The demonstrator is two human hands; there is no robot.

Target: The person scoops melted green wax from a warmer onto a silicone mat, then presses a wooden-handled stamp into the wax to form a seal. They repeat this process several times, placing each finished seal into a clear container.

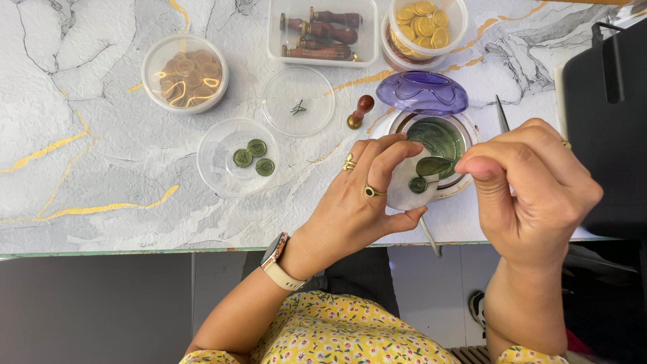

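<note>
My left hand [350,209] holds a white round disc [403,195] by its edge, just in front of a white melting pot [465,128] of dark green wax. A small round blob of green wax [418,185] lies on the disc. My right hand [532,182] pinches the handle of a small spoon [433,165] coated in green wax, its bowl hovering just above the blob. A purple glass lid [422,92] sits tilted at the pot's far side.
On the marble table: a clear dish [214,168] with three green seals, another clear dish [298,101], a wooden-handled stamp [360,112], a tub of brown seals [185,73], a box of stamps [322,30], a tub of gold seals [423,23]. A black object [606,121] stands at the right.
</note>
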